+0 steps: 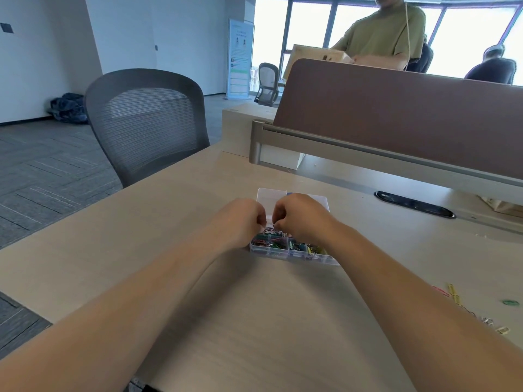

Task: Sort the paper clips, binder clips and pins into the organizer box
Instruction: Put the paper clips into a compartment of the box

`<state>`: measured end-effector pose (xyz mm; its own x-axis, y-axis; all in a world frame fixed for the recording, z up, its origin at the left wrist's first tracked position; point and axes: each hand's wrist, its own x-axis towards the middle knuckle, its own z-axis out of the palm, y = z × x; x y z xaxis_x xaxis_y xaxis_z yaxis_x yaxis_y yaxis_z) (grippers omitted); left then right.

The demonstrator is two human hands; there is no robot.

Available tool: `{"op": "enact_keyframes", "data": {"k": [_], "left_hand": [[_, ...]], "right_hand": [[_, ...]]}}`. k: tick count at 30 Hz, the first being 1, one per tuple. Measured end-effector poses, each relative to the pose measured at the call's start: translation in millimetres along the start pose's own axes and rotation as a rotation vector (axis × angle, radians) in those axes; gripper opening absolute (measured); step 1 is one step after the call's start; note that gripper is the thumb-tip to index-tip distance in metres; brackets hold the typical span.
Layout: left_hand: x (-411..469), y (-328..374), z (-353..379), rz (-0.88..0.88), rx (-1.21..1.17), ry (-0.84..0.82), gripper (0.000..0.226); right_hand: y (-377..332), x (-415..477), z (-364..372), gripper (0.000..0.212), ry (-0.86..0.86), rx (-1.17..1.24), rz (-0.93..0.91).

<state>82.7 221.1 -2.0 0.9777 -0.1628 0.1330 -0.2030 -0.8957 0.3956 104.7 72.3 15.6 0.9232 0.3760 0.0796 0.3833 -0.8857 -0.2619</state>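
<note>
Pale desk (254,335) fills the foreground, and both bare arms stretch across it to the organizer box (283,254), a clear plastic case sitting flat near the middle of the top. Its clear lid (264,198) is thrown open and lies back on the far side of the box. The near-left compartment holds a tangle of coloured paper clips (266,242); the near-right one holds chunkier green, blue and yellow pieces that look like binder clips (307,247). The far compartments are mostly hidden under the hands. The left hand (243,222) and right hand (300,219) hover knuckles-up over the far half of the box, fingers curled in, fingertips almost meeting above its centre. Whether either hand pinches anything, I cannot tell from here. Well to the right of the box, some loose clips (454,295) in yellow and red lie scattered on the desk with a small green round piece (509,302) beside them. A grey mesh chair (144,123) stands beyond the box to its left.
</note>
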Motion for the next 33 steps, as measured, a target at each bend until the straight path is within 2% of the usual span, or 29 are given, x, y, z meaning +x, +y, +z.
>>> {"op": "enact_keyframes", "data": {"k": [14,28,33], "left_hand": [[-1.4,5.2,-6.3,-0.009,-0.004,0.063,0.021],[-0.6,9.9,1.2,-0.02,0.006,-0.005,0.018],[0.6,7.2,3.7,0.0,0.025,0.017,0.015]], "right_hand": [[1.2,-4.0,-2.6,0.026,-0.029,0.055,-0.036],[1.3,-8.1,-0.8,0.02,0.016,0.041,-0.012],[2.3,-9.5,2.7,0.019,0.037,0.052,-0.014]]}}
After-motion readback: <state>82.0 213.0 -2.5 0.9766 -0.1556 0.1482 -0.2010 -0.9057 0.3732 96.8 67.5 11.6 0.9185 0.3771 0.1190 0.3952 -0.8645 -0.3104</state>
